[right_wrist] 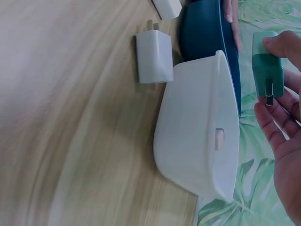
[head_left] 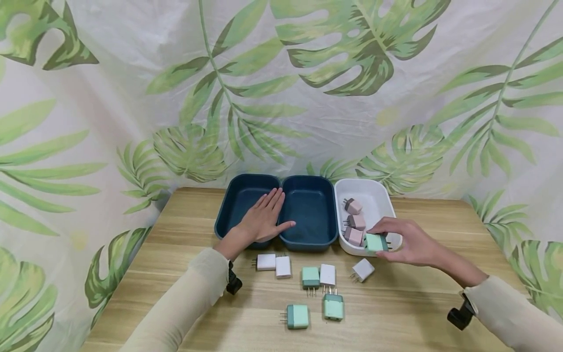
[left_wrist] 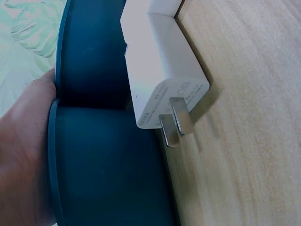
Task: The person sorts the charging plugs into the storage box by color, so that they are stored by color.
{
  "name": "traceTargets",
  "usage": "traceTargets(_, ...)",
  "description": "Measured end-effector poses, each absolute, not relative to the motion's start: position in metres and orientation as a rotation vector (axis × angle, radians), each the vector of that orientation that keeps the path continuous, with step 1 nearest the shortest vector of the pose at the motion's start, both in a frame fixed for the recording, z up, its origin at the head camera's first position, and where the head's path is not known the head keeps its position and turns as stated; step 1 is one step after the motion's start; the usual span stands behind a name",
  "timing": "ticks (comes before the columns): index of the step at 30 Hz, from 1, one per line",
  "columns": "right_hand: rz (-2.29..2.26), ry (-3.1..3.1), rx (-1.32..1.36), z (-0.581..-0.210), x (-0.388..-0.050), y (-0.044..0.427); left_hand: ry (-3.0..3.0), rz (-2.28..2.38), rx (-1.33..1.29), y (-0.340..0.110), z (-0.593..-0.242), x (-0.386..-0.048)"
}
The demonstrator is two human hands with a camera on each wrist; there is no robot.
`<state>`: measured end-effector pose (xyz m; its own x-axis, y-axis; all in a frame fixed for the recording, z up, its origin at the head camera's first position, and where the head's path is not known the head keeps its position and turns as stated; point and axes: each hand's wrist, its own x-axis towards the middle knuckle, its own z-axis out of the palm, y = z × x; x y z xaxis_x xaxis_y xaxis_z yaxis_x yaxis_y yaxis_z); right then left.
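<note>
My right hand pinches a green charger between thumb and fingers, over the front right of the white bin. In the right wrist view the held charger has its metal prongs showing. Three pink chargers lie along the left side inside that bin. My left hand lies with straight fingers across the meeting rims of two dark blue bins, the left bin and the middle bin. No chargers show inside either blue bin, though the hand hides part of the left one.
In front of the bins, several white chargers and three green chargers are scattered on the wooden table. One white charger lies close to the white bin's front. A leaf-patterned cloth hangs behind the bins.
</note>
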<state>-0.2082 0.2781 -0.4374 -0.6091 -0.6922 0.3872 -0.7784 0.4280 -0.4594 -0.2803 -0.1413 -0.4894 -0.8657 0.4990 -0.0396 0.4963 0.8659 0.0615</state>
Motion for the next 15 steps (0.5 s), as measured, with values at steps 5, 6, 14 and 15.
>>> traceTargets(5, 0.937, -2.541, 1.308, -0.439, -0.217, 0.267, 2.982, 0.056, 0.803, -0.142, -0.492, -0.281)
traceTargets(6, 0.932, -2.536, 1.307, -0.44, -0.219, 0.264, 2.983, 0.057, 0.804, -0.142, -0.492, -0.281)
traceTargets(14, 0.96, -2.464, 1.322, -0.442, -0.234, 0.245, 2.99, 0.061, 0.802, -0.142, -0.49, -0.28)
traceTargets(15, 0.974, -2.461, 1.32, -0.443, -0.236, 0.243, 2.991, 0.063, 0.804, -0.142, -0.489, -0.28)
